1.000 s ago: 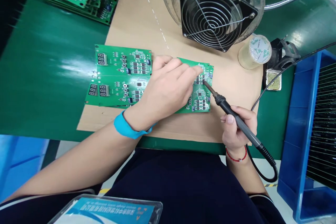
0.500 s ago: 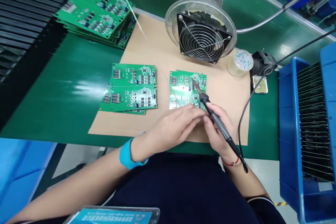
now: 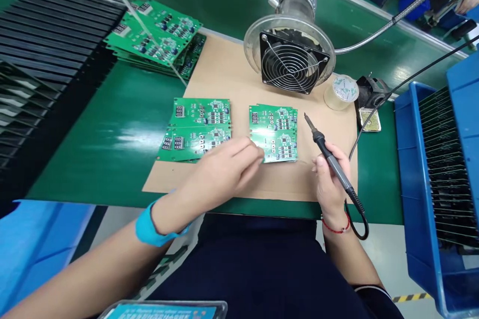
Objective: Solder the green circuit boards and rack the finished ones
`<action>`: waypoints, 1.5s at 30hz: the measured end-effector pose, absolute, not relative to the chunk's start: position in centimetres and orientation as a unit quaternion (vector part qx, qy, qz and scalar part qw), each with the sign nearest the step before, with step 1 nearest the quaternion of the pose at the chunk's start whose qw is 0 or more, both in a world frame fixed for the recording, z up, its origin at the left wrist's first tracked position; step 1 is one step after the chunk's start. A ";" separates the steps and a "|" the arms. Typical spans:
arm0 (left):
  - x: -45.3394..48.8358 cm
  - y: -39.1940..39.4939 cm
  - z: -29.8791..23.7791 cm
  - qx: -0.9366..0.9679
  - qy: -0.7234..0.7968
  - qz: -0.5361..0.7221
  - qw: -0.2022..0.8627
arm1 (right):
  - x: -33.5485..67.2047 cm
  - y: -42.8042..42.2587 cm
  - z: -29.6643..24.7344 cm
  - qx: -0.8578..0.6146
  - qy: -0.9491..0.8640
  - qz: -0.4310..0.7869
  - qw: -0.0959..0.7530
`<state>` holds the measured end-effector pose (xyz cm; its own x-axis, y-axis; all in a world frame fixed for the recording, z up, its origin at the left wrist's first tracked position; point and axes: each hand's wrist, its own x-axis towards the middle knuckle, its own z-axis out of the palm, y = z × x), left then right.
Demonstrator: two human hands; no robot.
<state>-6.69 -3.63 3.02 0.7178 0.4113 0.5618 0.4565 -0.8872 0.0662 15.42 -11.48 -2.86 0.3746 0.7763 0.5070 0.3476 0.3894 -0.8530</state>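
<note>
since 0.5 seconds ago our soldering iron [image 3: 324,144] has lifted off the circuit board [image 3: 275,132] and now slants just right of it, tip raised and clear of the board. our right hand [image 3: 329,184] is closed around its black handle like a pen. our left hand [image 3: 220,172] has slid left. its fingers [image 3: 249,152] lie loosely stretched, gripping nothing, tips touching the board's lower left corner. the board lies flat at the frame's centre on the cardboard sheet [image 3: 232,75], right of a small spread of boards [image 3: 198,127] and below the extractor fan [image 3: 290,62].
</note>
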 end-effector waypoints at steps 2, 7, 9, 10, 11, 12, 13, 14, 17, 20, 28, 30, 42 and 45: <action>-6.8 -4.6 1.9 -0.932 -0.241 -0.265 -0.052 | 15.8 -11.9 -3.0 -0.537 -0.545 0.151 0.626; -7.3 -5.0 1.6 -0.916 -0.258 -0.284 -0.118 | 16.3 -13.0 -3.5 -0.524 -0.611 0.063 0.590; -7.5 -4.4 2.2 -0.905 -0.272 -0.317 -0.084 | 16.2 -13.5 -3.5 -0.528 -0.602 0.058 0.596; -7.6 -4.0 2.6 -0.898 -0.284 -0.331 -0.064 | 16.1 -13.7 -3.5 -0.532 -0.592 0.058 0.603; -7.6 -3.8 2.9 -0.890 -0.299 -0.341 -0.043 | 16.0 -14.0 -3.5 -0.533 -0.584 0.055 0.609; -7.5 -3.5 3.1 -0.884 -0.317 -0.342 -0.026 | 15.9 -14.2 -3.4 -0.532 -0.581 0.049 0.614; -7.4 -3.4 3.3 -0.881 -0.333 -0.335 -0.015 | 15.7 -14.4 -3.2 -0.527 -0.584 0.042 0.616; -7.3 -3.3 3.5 -0.878 -0.348 -0.329 -0.004 | 15.6 -14.6 -3.1 -0.521 -0.588 0.034 0.618; -7.0 -3.2 3.6 -0.876 -0.366 -0.315 0.023 | 15.3 -14.9 -2.7 -0.514 -0.598 0.019 0.614; -6.8 -3.0 3.2 -0.878 -0.355 -0.317 0.056 | 15.2 -14.9 -2.7 -0.533 -0.596 0.016 0.600; -6.3 -2.9 2.3 -0.880 -0.334 -0.328 0.077 | 15.2 -14.8 -3.1 -0.530 -0.604 0.011 0.595; -6.0 -3.0 2.3 -0.884 -0.333 -0.319 0.079 | 15.3 -14.8 -3.3 -0.529 -0.604 0.014 0.596; -6.1 -3.4 2.9 -0.885 -0.325 -0.327 0.068 | 15.2 -15.0 -3.1 -0.509 -0.600 0.015 0.618; -6.0 -3.6 2.8 -0.888 -0.322 -0.323 0.055 | 15.4 -15.1 -3.1 -0.501 -0.604 0.019 0.620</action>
<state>-6.01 -3.63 2.83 0.5845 0.5366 0.6085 0.6076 -0.7866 0.1100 15.43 -15.12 -3.11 0.2705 0.6277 0.7300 0.5813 0.4979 -0.6435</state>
